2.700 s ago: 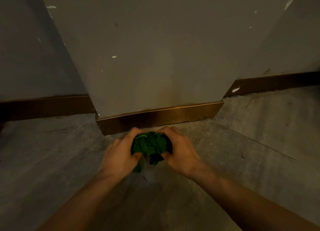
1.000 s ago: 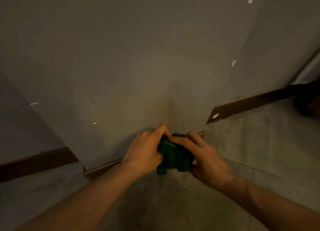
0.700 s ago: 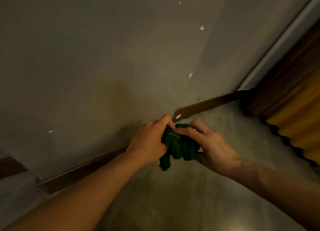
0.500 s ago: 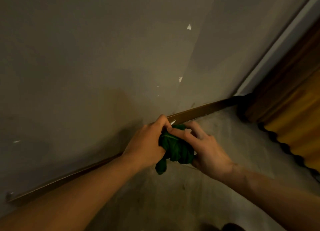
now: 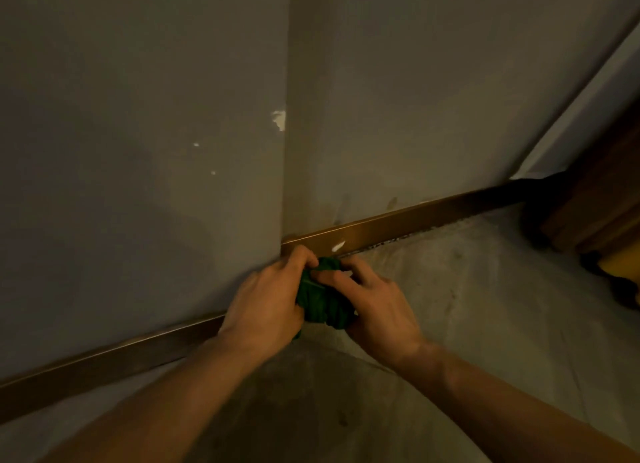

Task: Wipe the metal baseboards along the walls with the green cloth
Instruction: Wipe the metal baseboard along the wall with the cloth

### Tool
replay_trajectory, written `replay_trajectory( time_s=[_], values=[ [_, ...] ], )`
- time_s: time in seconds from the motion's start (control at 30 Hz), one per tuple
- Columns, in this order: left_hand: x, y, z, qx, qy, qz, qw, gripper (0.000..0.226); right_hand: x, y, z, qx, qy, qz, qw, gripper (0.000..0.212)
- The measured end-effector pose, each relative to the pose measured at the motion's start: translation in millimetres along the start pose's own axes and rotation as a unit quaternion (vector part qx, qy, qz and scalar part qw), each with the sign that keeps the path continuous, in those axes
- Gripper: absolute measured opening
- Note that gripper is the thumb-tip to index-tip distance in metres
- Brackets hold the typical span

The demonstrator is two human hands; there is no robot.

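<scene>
Low at the wall corner, green cloth (image 5: 322,298) sits bunched between my two hands, just in front of the metal baseboard (image 5: 408,221). Left hand (image 5: 266,306) curled closed around its left side, fingertips near the baseboard's top edge. Right hand (image 5: 374,306) clamped on the right side, fingers pressed into the wad; white smear (image 5: 338,245) on the strip just above.

The bunched green cloth (image 5: 322,301) is mostly covered by both hands; the bronze metal baseboard (image 5: 408,221) vanishes behind them at the corner.
</scene>
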State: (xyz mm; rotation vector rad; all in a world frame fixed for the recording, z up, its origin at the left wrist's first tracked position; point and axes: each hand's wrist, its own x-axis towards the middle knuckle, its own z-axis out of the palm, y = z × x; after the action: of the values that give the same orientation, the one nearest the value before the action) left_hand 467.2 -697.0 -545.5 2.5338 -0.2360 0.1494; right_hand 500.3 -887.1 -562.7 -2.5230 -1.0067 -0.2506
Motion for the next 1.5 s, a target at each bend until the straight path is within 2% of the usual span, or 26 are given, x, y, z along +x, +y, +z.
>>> replay_trajectory(
  time_s=[0.1, 0.23, 0.33, 0.47, 0.6, 0.8, 0.97, 1.07, 1.2, 1.4, 1.5],
  values=[
    [5.6, 2.5, 41.0, -0.005, 0.028, -0.021, 0.999, 0.074, -2.4, 34.8, 4.4, -0.014, -0.007, 0.008, 1.0, 0.073],
    [14.9, -1.9, 86.8, -0.024, 0.039, -0.043, 0.998, 0.089, -0.3, 74.3, 16.1, -0.02, 0.005, 0.049, 0.999, 0.067],
    [19.9, -9.2, 118.4, 0.016, 0.035, -0.058, 0.998, 0.103, 3.6, 101.1, 26.8, -0.027, 0.0, 0.066, 0.997, 0.066],
    [27.1, -19.7, 156.0, 0.076, 0.018, -0.101, 0.992, 0.114, 10.3, 128.3, 36.5, -0.06, -0.021, 0.03, 0.998, 0.064],
    [39.4, -31.0, 183.2, 0.115, 0.005, -0.16, 0.98, 0.125, 30.1, 138.2, 48.0, -0.122, -0.043, -0.046, 0.991, 0.064],
    [43.1, -43.4, 208.0, 0.141, -0.006, -0.221, 0.965, 0.129, 58.8, 131.5, 83.5, -0.178, -0.097, -0.133, 0.97, 0.069],
    [44.7, -41.6, 212.3, 0.14, -0.005, -0.247, 0.959, 0.134, 77.8, 124.8, 103.9, -0.193, -0.064, -0.191, 0.96, 0.032],
    [43.9, -41.3, 212.4, 0.137, 0.003, -0.245, 0.96, 0.132, 82.2, 127.3, 106.8, -0.215, -0.07, -0.207, 0.952, 0.026],
    [43.8, -41.6, 210.1, 0.149, 0.001, -0.236, 0.96, 0.131, 82.2, 131.1, 102.9, -0.242, -0.083, -0.194, 0.947, 0.034],
    [42.5, -42.6, 208.7, 0.143, 0.004, -0.218, 0.965, 0.129, 77.4, 149.1, 87.7, -0.271, -0.083, -0.158, 0.946, 0.026],
    [42.1, -43.9, 210.2, 0.144, 0.009, -0.211, 0.967, 0.129, 74.3, 160.0, 83.8, -0.272, -0.09, -0.132, 0.949, 0.033]
  ],
)
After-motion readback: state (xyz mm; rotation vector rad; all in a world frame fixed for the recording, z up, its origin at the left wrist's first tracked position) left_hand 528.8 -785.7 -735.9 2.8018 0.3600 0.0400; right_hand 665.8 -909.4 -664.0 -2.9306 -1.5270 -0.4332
